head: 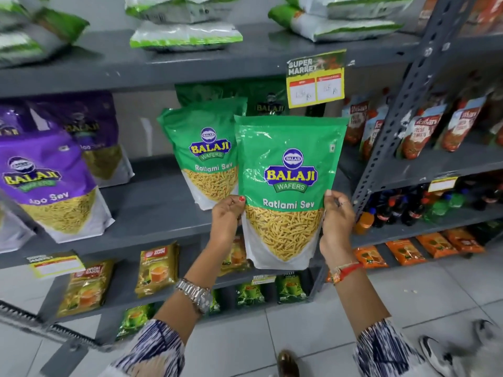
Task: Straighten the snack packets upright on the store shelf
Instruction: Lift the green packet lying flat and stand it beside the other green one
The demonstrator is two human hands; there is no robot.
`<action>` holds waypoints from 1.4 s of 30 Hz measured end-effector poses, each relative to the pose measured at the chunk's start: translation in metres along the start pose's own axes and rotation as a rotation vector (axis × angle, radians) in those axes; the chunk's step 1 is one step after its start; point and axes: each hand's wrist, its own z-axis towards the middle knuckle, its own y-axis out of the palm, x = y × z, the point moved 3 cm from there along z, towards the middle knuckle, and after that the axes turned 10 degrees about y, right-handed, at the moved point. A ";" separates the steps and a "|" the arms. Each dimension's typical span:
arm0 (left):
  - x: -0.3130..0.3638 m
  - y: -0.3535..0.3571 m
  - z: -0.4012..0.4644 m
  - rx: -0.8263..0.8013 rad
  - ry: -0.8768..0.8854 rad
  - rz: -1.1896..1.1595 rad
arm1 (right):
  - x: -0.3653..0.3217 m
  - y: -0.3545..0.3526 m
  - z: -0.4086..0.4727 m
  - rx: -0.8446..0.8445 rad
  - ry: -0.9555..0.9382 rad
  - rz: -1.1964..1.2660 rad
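A green Ratlami Sev packet [290, 170] hangs upright in front of the grey middle shelf [152, 210], off the shelf board. My left hand [227, 216] grips its left edge and my right hand [339, 223] grips its right edge, both near the packet's middle. Just behind it to the left, a second green Ratlami Sev packet [206, 148] stands on the shelf, leaning back a little. More green packets [269, 102] stand in the dark at the back. Two purple Aloo Sev packets [51, 180] lean at the shelf's left end.
A yellow price tag [315, 83] hangs from the shelf above. White and green bags [185, 34] lie flat on the top shelf. A slotted upright post [402, 104] bounds the bay on the right; sauce pouches [424, 131] and bottles [408, 210] fill the neighbouring rack. Tea packets [158, 268] sit lower.
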 end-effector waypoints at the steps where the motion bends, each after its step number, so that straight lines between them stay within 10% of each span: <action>1: -0.004 0.005 0.009 0.014 -0.006 -0.001 | 0.001 0.003 0.012 -0.005 -0.001 0.002; 23: -0.063 0.072 0.155 0.157 0.190 0.019 | 0.015 0.077 0.211 -0.312 0.007 -0.012; 33: -0.109 0.083 0.142 0.025 -0.125 -0.042 | 0.046 0.062 0.192 -0.468 0.218 -0.210; 42: -0.106 0.096 0.139 -0.028 -0.047 -0.115 | 0.047 0.062 0.193 -0.478 0.213 -0.150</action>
